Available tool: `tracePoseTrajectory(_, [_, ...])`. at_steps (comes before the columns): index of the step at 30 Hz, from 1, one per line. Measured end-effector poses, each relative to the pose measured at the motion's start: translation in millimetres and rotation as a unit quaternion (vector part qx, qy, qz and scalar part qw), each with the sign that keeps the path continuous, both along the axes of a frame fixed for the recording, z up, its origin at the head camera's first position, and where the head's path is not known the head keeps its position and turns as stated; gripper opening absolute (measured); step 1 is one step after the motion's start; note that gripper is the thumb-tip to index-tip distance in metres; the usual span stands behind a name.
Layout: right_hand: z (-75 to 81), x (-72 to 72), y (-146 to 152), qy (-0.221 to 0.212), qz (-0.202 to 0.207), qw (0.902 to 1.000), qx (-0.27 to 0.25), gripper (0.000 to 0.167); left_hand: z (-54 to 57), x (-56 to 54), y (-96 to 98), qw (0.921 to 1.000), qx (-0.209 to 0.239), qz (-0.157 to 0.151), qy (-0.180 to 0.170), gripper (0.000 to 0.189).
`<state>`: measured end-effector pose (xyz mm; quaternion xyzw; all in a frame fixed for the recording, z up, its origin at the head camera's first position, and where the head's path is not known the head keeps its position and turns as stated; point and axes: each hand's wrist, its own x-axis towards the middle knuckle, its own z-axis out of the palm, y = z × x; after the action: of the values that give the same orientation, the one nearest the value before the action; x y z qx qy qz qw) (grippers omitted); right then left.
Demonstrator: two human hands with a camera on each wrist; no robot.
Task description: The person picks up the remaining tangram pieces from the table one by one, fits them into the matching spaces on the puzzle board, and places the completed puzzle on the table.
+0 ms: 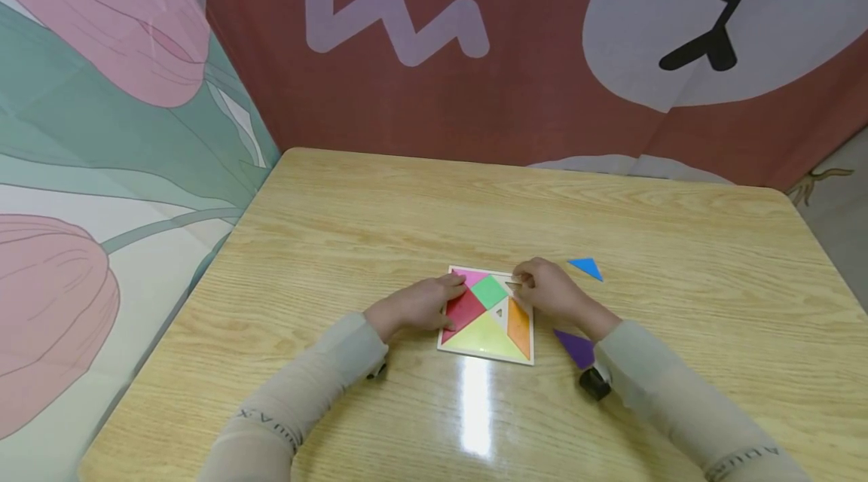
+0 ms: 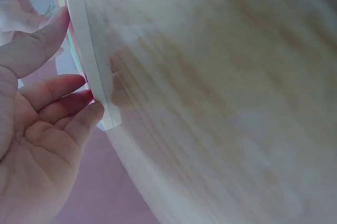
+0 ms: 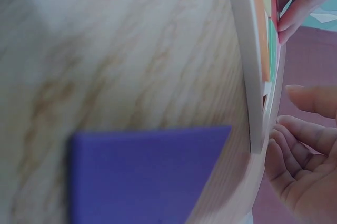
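Observation:
A tangram tray (image 1: 484,356) with a pale rim lies on the table, holding a pink piece (image 1: 469,276), a green square (image 1: 490,292), a red triangle (image 1: 466,310), a yellow triangle (image 1: 484,337) and an orange piece (image 1: 518,330). Two bare recesses with small triangular holes show at its right part. My left hand (image 1: 417,305) touches the tray's left side, fingertips on the pink and red pieces. At the upper right corner, my right hand (image 1: 552,292) has loosely bent fingers; in the right wrist view, thumb and forefinger stand apart with nothing visible between them.
Right of the tray lie a blue triangle (image 1: 588,267) and, nearer me, a purple triangle (image 1: 575,349) partly covered by the right sleeve. A black wrist camera (image 1: 594,383) sits under that cuff. A printed cloth (image 1: 434,105) hangs behind the wooden table (image 1: 339,218).

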<state>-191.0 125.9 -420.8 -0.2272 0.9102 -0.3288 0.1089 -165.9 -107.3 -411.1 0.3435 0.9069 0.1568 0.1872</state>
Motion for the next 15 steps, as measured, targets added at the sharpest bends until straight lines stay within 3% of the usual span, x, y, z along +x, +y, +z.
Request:
tracePoseTrajectory(9, [-1.2,-3.0,11,0.022,-0.027,0.9992,0.022,0.029,-0.5,-0.2,0.3,1.0000,-0.005,-0.001,-0.001,0.062])
tracePoseTrajectory(15, [-2.9,-3.2,21,0.013,-0.035,0.9991,0.019,0.027,0.0,0.6,0.1,0.9999,-0.009,0.003,-0.006,0.062])
